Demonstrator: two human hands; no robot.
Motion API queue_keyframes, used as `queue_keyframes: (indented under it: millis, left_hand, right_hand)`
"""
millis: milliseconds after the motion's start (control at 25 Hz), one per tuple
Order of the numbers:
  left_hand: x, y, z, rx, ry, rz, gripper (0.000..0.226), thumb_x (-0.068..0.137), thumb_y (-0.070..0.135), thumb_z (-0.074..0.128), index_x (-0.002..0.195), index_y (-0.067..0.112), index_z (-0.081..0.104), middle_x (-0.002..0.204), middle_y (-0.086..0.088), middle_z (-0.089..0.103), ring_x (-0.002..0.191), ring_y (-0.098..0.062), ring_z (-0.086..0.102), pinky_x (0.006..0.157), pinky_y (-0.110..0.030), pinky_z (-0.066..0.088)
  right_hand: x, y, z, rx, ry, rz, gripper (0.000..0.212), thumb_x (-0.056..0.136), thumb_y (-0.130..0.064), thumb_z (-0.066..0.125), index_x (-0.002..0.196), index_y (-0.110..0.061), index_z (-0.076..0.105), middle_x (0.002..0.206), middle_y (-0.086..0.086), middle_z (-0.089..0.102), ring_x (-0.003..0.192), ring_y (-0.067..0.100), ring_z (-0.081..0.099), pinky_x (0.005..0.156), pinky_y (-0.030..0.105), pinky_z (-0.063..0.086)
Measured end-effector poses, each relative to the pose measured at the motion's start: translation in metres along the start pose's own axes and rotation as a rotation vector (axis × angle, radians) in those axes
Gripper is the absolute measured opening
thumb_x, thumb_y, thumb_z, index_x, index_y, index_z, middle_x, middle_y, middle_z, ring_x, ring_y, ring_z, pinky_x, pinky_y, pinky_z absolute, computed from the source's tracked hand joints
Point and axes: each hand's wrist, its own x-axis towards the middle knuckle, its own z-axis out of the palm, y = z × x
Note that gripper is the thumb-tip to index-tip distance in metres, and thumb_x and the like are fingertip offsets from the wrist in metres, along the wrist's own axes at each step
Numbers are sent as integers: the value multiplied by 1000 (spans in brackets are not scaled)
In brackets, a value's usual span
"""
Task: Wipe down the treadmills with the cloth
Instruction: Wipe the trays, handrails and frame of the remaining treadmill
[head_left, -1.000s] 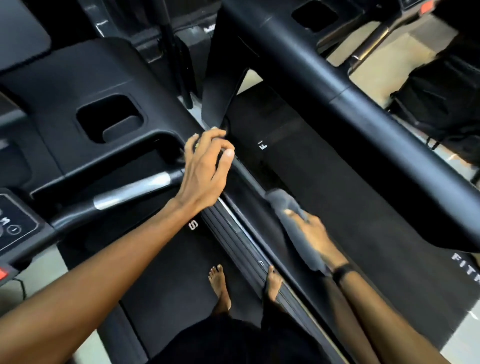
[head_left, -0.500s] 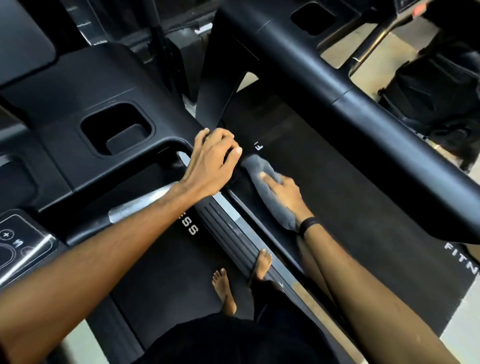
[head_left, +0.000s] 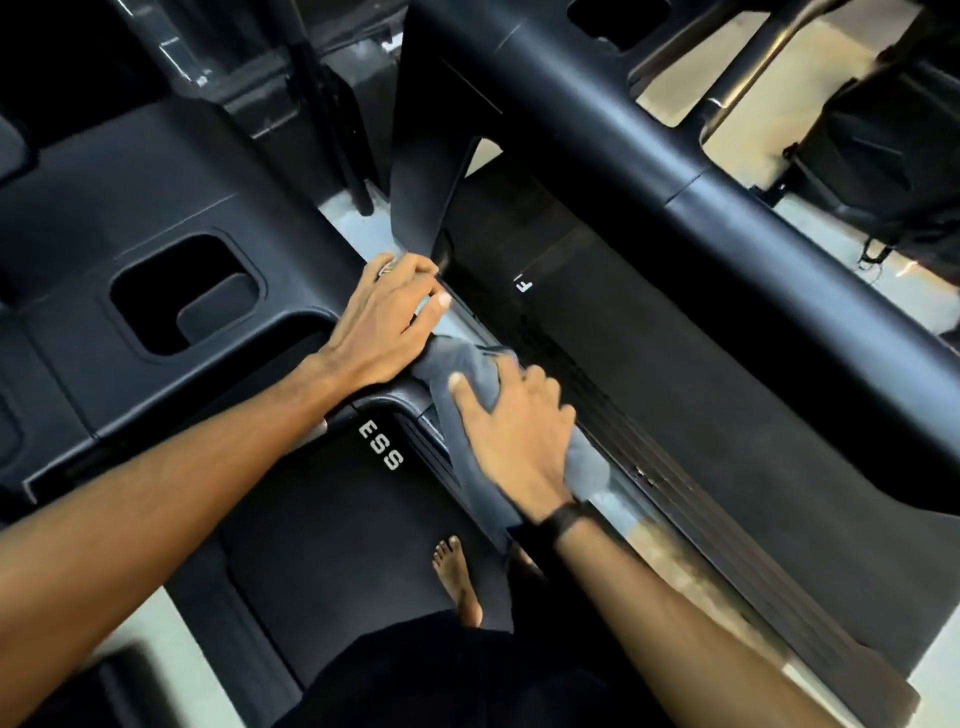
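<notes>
Half a second ago my right hand (head_left: 511, 441) had the soft grey microfibre cloth (head_left: 457, 374) out on the neighbouring treadmill's side rail; a second ago it was further back down that rail, toward six o'clock. Now the cloth has travelled up and inward, and it sits at the rear corner of the matte black plastic console arm (head_left: 208, 395) of the treadmill I am standing on, just at four o'clock of my left hand (head_left: 387, 325). The two hands are now touching or very nearly so, with the cloth bunched between them.

My right hand grasps the cloth, thumb pressed on top and fingers curled over the bunched fabric, with a loose tail of it trailing back under the wrist toward the black wristband (head_left: 563, 519). My left hand lies flat and relaxed, fingers extended over the console arm's edge and reaching toward the base of the black upright post (head_left: 431, 171) at twelve o'clock; it holds nothing and looks to be bracing me.

I read this as the rail stroke being finished and the wipe moving onto the console arm. The black running belt with white "ESS" lettering (head_left: 332, 530) lies at seven o'clock of the cloth, and a bare foot (head_left: 457, 577) stands on it. Since my left hand covers part of the very surface due next, I judge it will need to shift aside. The neighbouring belt marked "F" (head_left: 649, 364), at two o'clock, looks untouched from here, though I cannot tell.
</notes>
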Motion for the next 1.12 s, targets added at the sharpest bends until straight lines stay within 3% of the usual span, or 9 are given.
queue_keyframes:
  millis: [200, 320, 400, 480, 600, 760, 840, 1000, 1120]
  left_hand:
    - [0, -3, 6, 103, -28, 28, 44, 101, 41, 33, 100, 11, 66, 132, -11, 56, 122, -26, 53, 119, -46, 20]
    - [-1, -2, 6, 73, 11, -37, 45, 101, 43, 34, 102, 12, 66, 133, -10, 54, 120, -23, 53, 119, -41, 18]
    - [2, 0, 8, 34, 43, -57, 44, 100, 45, 35, 104, 13, 66, 133, -8, 54, 120, -20, 51, 117, -38, 19]
    - [-1, -2, 7, 7, 73, -29, 44, 101, 44, 34, 105, 14, 65, 133, -7, 55, 121, -19, 52, 116, -38, 21]
    - [-1, -5, 8, -9, 40, 33, 47, 102, 41, 29, 108, 12, 65, 131, -8, 57, 126, -18, 51, 116, -40, 21]
    - [-4, -5, 5, -16, 33, 36, 49, 102, 40, 26, 108, 11, 64, 127, -7, 58, 127, -18, 50, 116, -47, 21]
    - [-4, -3, 8, -58, 46, 34, 48, 103, 41, 25, 105, 11, 64, 123, -5, 58, 127, -17, 50, 116, -50, 22]
    - [-1, -7, 9, -160, 123, 66, 45, 103, 42, 29, 106, 12, 63, 124, -4, 58, 120, -16, 54, 114, -48, 23]
    - [-5, -7, 6, -188, 171, 68, 44, 102, 39, 31, 111, 9, 63, 128, -5, 57, 124, -17, 52, 113, -50, 24]
  right_hand:
    - [37, 76, -4, 546, -382, 223, 81, 71, -83, 48, 123, -23, 65, 122, 4, 68, 113, 24, 62, 91, 32, 46]
    - [-10, 99, -21, 222, -272, 264, 63, 87, -77, 40, 122, -28, 60, 121, 2, 66, 114, 25, 58, 94, 40, 44]
    - [-37, 68, -19, -81, -83, 138, 61, 93, -71, 27, 126, -26, 52, 122, 3, 58, 119, 28, 51, 99, 46, 39]
    - [-22, 20, -12, -105, 24, 3, 61, 92, -70, 23, 125, -27, 50, 121, 3, 55, 116, 28, 49, 96, 47, 36]
    - [51, 0, 6, 238, -196, 43, 57, 90, -73, 34, 119, -29, 57, 117, 0, 62, 110, 26, 56, 94, 43, 44]
    - [50, 68, 14, 506, -388, 408, 94, 69, -86, 56, 128, -13, 62, 125, 6, 67, 117, 28, 62, 103, 41, 49]
    - [13, 86, -7, 317, -284, 468, 81, 77, -83, 49, 123, -19, 63, 118, 4, 68, 113, 28, 62, 97, 41, 49]
    - [-39, 16, -9, -209, 134, 203, 61, 91, -72, 21, 122, -31, 55, 115, 0, 61, 110, 26, 56, 94, 45, 42]
    - [18, -43, 8, -64, 123, 122, 65, 88, -73, 18, 117, -30, 56, 114, 2, 61, 107, 27, 54, 94, 48, 42]
